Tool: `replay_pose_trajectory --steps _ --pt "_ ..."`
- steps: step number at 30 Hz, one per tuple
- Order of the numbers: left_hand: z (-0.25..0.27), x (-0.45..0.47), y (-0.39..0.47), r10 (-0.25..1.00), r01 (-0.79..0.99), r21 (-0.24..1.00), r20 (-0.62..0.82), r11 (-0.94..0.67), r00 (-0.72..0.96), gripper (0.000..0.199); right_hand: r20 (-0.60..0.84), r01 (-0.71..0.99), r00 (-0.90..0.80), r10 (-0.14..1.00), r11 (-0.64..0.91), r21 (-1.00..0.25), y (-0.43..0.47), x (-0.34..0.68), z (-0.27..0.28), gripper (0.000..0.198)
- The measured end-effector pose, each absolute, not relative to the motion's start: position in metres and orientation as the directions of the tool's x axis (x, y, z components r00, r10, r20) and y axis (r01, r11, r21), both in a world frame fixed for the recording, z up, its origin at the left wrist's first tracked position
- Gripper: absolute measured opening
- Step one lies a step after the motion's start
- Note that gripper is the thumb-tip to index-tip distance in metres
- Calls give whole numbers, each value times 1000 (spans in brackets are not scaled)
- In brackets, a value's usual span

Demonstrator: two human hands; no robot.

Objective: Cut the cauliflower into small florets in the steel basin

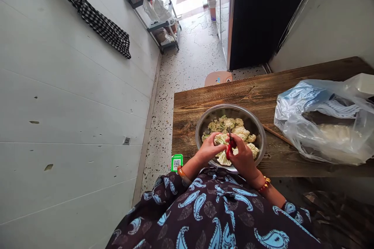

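My left hand is closed around a pale cauliflower piece over a round metal bowl. In my right hand are red-handled scissors, their dark blades pointing away from me beside that piece. Whether the blades touch it I cannot tell. Several cauliflower florets lie in the bowl, mostly toward its far and right sides, and some are hidden behind my hands.
The bowl stands on a dark wooden table. A clear plastic bag sits at the right, with a thin stick beside it. A green QR card is at the left edge. Beyond are a stool and a shelf rack.
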State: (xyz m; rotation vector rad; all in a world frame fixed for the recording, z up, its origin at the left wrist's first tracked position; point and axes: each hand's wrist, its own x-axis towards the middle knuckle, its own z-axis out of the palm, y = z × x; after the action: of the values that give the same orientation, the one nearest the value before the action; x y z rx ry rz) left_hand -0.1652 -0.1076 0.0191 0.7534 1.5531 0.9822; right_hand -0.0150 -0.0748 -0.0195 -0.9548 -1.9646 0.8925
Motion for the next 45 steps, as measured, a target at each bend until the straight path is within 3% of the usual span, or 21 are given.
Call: replay_pose_trajectory --steps 5,9,14,19,25,29,33,37,45 --pt "15 -163 -106 859 6 891 -437 455 -265 47 304 326 -357 883 423 -846 -76 -17 -19 42" --pt "10 -166 -109 837 -180 875 -483 450 -258 43 135 280 -245 960 204 -938 -64 -10 -21 43" --pt "7 -179 -112 848 -474 780 -517 408 -121 44 -93 0 -117 989 -94 -996 -45 1 -23 48" --pt "-10 -206 -113 753 -532 723 -620 440 -220 48 -319 -226 -119 940 -338 -914 -41 8 -37 51" --pt "-41 -224 -118 663 -247 786 -612 566 -431 54 -365 -120 -133 921 -381 -917 -48 7 -70 56" --pt "-55 -227 -109 735 58 817 -482 573 -477 52 -308 50 -251 918 -305 -951 -60 -11 -81 53" --pt "-65 -234 -92 803 346 790 -287 506 -522 54 -250 28 -358 900 -257 -966 -68 -35 -82 54" --pt "-74 -240 -83 869 489 758 -206 432 -449 60 -261 -2 -391 883 -285 -959 -66 -34 -85 56" --pt "-84 -218 -59 947 695 646 -261 316 -188 39 -404 -43 -140 904 -413 -910 -47 19 -80 60"
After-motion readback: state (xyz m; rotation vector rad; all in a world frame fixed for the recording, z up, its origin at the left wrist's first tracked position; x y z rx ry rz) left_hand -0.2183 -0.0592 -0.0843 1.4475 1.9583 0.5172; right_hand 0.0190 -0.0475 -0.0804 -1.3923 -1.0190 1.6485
